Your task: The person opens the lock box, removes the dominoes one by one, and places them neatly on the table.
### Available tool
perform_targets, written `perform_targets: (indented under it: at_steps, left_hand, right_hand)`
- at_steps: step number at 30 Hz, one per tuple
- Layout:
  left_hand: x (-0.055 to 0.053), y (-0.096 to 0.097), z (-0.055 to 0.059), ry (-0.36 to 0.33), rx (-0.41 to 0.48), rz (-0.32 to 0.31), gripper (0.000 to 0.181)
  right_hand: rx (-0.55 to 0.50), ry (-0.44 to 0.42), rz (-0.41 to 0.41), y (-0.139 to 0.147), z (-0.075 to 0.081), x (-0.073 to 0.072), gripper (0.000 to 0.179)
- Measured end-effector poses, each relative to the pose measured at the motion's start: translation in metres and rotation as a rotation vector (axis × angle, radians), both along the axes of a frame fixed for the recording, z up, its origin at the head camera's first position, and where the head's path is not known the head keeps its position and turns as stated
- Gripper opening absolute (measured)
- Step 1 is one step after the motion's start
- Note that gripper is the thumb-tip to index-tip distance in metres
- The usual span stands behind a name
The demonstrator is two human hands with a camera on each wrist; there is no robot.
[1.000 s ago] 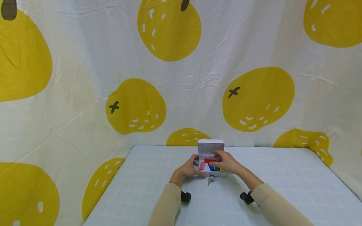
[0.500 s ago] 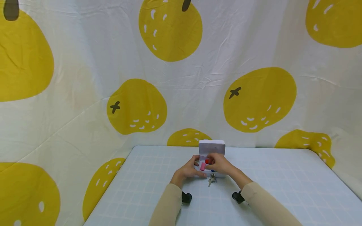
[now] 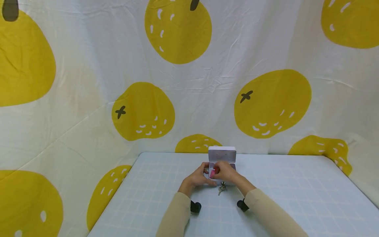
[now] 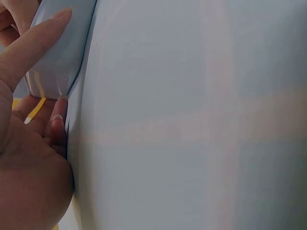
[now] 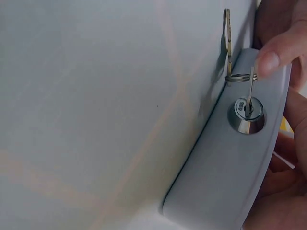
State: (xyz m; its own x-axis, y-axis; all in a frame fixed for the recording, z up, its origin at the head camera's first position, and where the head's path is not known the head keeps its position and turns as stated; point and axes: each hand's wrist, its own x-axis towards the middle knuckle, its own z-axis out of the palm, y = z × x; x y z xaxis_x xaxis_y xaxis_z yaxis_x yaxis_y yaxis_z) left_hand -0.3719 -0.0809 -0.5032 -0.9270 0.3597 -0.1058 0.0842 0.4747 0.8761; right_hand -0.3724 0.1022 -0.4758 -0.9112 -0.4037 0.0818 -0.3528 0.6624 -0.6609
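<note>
A small white metal cash box (image 3: 222, 155) stands on the table with its lid raised. My left hand (image 3: 196, 176) grips its left end, the thumb on the front wall, as the left wrist view also shows. Inside the box at the left lies a pink block (image 3: 212, 174), with a bit of red beside it. My right hand (image 3: 227, 171) reaches into the box, its fingers bent at these blocks; whether they pinch one is hidden. A round lock (image 5: 246, 115) in the front wall holds a key, and a second key (image 5: 229, 40) hangs from its ring (image 5: 238, 78).
The light blue checked tablecloth (image 3: 142, 197) spreads around the box. Behind the table hangs a white curtain (image 3: 204, 108) with big yellow fruit on it. Black wrist cameras show at the left wrist (image 3: 195, 207) and the right wrist (image 3: 242, 205).
My right hand has moved left across the inside of the box, from the blue and green blocks to the red and pink ones. The left hand has stayed on the box.
</note>
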Motion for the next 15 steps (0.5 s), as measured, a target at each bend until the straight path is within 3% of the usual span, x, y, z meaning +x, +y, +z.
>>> perform_targets:
  at_steps: [15]
  left_hand:
    - [-0.0016,0.0004,-0.0014,0.015,0.001,0.005,0.081]
  right_hand:
    - [0.046,0.003,-0.037,-0.0082,-0.0036,-0.0032,0.017]
